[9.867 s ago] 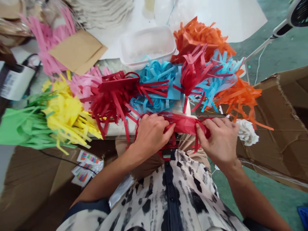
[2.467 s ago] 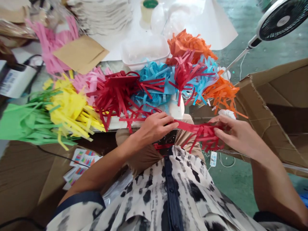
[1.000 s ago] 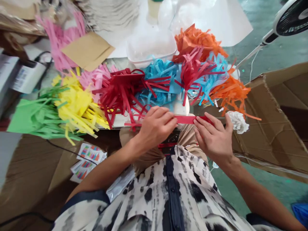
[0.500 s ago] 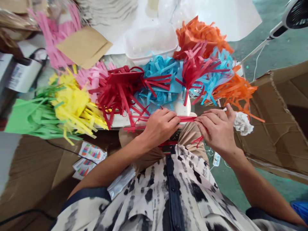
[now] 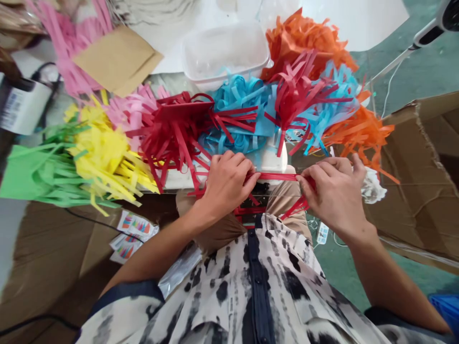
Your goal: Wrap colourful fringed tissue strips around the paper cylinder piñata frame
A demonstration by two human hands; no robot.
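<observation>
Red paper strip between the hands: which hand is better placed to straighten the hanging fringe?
Probably the right hand: it pinches the strip beside that fringe; the left hand is farther.

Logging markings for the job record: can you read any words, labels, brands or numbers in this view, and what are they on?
Barcode sticker on a white package at the left edge: bars show, but its digits are too blurred to read.
Small printed cards beside the person's right knee area: coloured triangle patterns, any print too small to read.
White power strip on the floor: any markings too small to read.
No text can be quoted.
</observation>
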